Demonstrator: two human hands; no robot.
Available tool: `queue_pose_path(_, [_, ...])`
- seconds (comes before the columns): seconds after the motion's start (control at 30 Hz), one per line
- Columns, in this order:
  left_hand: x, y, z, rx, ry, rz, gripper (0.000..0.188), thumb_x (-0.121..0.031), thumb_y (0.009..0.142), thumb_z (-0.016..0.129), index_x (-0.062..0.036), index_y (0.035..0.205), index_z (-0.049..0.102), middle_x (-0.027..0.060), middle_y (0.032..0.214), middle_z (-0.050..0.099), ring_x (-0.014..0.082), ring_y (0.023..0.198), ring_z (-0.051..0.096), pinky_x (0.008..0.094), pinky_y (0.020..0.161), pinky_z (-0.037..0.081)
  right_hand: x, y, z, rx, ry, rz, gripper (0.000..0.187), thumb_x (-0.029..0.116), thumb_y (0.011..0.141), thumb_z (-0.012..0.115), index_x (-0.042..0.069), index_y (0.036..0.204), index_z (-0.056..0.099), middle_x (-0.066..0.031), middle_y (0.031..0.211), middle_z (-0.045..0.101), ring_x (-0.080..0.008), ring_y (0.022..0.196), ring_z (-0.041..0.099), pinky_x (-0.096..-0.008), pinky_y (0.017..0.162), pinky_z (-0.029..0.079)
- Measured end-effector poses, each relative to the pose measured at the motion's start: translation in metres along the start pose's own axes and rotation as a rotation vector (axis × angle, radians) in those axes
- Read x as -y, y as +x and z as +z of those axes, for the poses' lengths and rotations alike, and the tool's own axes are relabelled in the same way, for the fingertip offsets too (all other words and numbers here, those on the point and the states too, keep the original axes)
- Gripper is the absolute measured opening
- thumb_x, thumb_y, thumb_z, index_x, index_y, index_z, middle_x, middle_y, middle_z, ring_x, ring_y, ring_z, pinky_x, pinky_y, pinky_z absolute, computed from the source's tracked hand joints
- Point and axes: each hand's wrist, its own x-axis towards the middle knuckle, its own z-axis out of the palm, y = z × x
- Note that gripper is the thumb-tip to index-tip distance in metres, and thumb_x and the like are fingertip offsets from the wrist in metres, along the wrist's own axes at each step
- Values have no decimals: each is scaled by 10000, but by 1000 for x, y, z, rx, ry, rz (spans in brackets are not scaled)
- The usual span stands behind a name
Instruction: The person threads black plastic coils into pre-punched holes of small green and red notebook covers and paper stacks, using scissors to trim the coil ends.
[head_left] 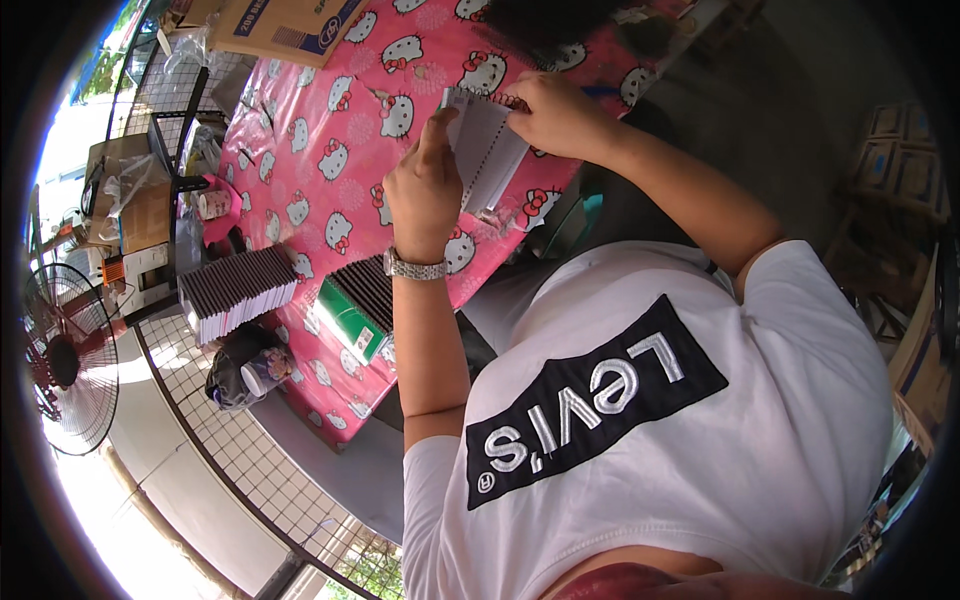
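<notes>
An open-paged white notebook [487,150] with a row of punched holes lies on the pink cartoon-print tablecloth in front of me. My left hand [425,188], with a metal wristwatch [414,266] on its wrist, grips the notebook's left edge, index finger stretched along it. Closed at the notebook's upper right is my right hand [562,115], its fingertips pinching a dark spiral binding coil [508,101]. How far the coil runs through the holes is too small to tell. Nearer my left forearm stands a stack of green-covered notebooks [352,312].
Another dark-edged notebook stack [238,290] stands at the table's left edge, with a bagged cup [255,375] beside it. A cardboard box [285,28] sits at the far side, near a blurred dark pile [525,30]. A fan [66,360] stands left, by a wire-mesh barrier.
</notes>
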Motion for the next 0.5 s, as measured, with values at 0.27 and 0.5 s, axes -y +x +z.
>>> queue_pose_path(0.27, [0, -2, 2, -10, 39, 20, 371, 2, 885, 527, -130, 1228, 573, 127, 780, 690, 325, 660, 676, 436, 539, 511, 16, 2, -3, 90, -145, -57, 235, 90, 798, 607, -66, 946, 700, -220, 915, 660, -381, 863, 663, -445, 803, 536])
queue_pose_path(0.5, [-8, -2, -2, 54, 71, -16, 352, -74, 905, 574, -129, 1253, 556, 130, 744, 676, 328, 625, 667, 446, 524, 506, 10, 11, 4, -37, -130, -198, 228, 98, 808, 604, -49, 966, 679, -196, 851, 660, -319, 658, 641, -395, 644, 535])
